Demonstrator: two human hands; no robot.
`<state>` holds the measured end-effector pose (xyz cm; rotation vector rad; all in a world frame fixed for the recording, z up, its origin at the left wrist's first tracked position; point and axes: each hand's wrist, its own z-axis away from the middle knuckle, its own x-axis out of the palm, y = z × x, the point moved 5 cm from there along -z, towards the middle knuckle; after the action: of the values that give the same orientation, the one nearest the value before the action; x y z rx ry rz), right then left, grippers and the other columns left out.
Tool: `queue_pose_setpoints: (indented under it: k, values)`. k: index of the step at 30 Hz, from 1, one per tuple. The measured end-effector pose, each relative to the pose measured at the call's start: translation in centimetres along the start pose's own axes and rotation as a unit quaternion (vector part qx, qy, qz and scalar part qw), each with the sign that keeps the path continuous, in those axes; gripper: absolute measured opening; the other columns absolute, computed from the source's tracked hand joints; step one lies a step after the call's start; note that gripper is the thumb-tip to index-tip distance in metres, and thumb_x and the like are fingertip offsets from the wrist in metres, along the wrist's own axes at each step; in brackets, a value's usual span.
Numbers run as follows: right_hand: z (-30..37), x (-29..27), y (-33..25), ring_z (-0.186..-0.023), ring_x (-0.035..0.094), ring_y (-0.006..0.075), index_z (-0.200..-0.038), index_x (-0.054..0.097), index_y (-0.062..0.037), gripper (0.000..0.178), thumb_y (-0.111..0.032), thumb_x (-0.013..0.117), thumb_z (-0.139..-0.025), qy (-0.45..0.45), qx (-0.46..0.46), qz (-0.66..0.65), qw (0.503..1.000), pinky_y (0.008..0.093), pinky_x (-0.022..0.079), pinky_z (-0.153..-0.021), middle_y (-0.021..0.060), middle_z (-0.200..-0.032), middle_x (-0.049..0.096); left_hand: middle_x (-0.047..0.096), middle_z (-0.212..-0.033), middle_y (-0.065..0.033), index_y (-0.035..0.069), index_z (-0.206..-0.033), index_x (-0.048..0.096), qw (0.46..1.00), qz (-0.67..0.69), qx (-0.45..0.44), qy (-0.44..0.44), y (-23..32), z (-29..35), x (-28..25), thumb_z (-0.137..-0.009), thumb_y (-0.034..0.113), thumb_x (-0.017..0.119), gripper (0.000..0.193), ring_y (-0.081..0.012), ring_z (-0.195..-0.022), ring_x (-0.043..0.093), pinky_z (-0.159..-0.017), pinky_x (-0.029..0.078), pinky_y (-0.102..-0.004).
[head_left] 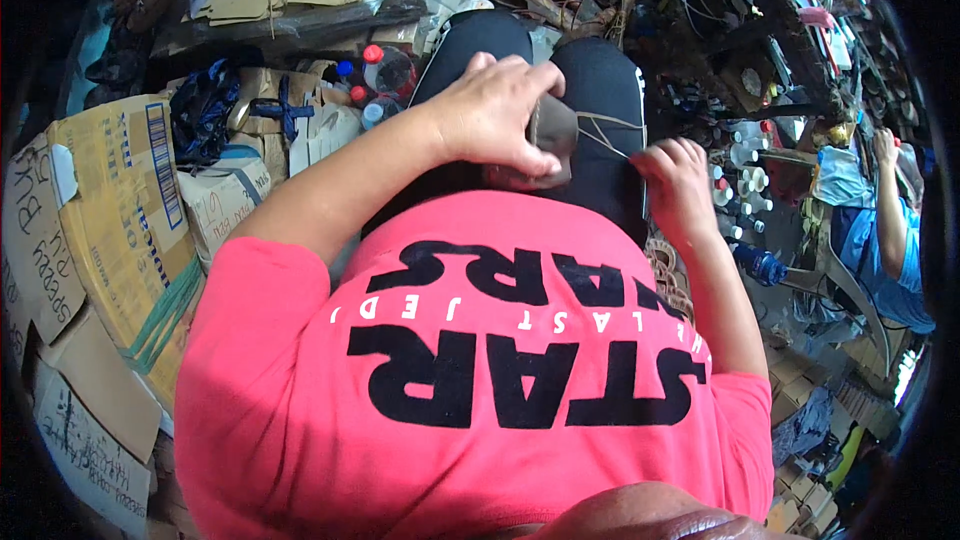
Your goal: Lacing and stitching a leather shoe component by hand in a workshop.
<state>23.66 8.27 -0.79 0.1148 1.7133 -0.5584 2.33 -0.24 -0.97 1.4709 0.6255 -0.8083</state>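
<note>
A seated person's left hand (495, 112) is clamping a soft, light-looking brown leather piece (553, 130) on the lap while the right hand (675, 172) is pinching thin thread (608, 137).

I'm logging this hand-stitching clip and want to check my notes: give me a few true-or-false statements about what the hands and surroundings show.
1. The left hand grips a dark brown leather piece on the lap. True.
2. The right hand rests empty on the knee. False: it pinches a thin tan thread running to the leather.
3. Brown cardboard boxes are stacked at the person's left. True.
4. The person wears a blue shirt. False: the pink shirt has black lettering.
</note>
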Motion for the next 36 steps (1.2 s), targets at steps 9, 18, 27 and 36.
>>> queue_pose_setpoints:
  k: [9,18,27,36]
  values:
    - [-0.2,0.2,3.2,-0.088,0.059,0.0146,-0.098,0.061,-0.0039,0.014,-0.016,0.059,-0.092,0.196,0.16,-0.746,0.615,0.0317,0.047,-0.087,0.0054,-0.09,0.062,0.063,-0.098,-0.0151,0.008,-0.113,0.052,0.998,-0.014,0.061,-0.007,2.6,-2.0,0.7,-0.059,0.045,0.079,0.07,-0.0319,-0.098,0.059,-0.086,0.044,-0.042]
    - [-0.3,-3.1,3.9,-0.052,0.031,0.0056,-0.09,0.052,-0.0098,0.015,-0.022,0.049,-0.099,0.171,0.155,-0.807,0.544,0.0242,0.035,-0.059,-0.0054,-0.061,0.037,0.064,-0.098,-0.0157,0.005,-0.103,0.06,0.992,-0.103,0.055,-0.051,3.5,-2.2,0.8,-0.063,0.052,0.074,0.063,-0.0326,-0.1,0.06,-0.085,0.045,-0.0407]
    - [3.9,-2.8,2.4,-0.085,0.063,0.0137,-0.111,0.061,-0.0001,0.025,-0.004,0.063,-0.087,0.135,0.188,-0.76,0.608,0.0366,0.05,-0.09,0.0073,-0.097,0.066,0.068,-0.081,-0.0126,0.002,-0.088,0.069,0.957,-0.033,0.074,-0.279,4.5,-10.3,4.9,-0.082,0.051,0.062,0.051,-0.0247,-0.08,0.065,-0.074,0.049,-0.0359]
    - [2.6,-0.4,2.4,-0.084,0.058,0.0111,-0.109,0.062,-0.0001,0.026,-0.01,0.065,-0.086,0.149,0.306,-0.709,0.617,0.0269,0.046,-0.079,0.0034,-0.093,0.064,0.068,-0.075,-0.0073,0.003,-0.09,0.069,0.96,0.148,0.212,-0.108,14.8,-13.0,-1.3,-0.083,0.024,0.067,0.023,-0.0142,-0.07,0.063,-0.069,0.049,-0.0284]
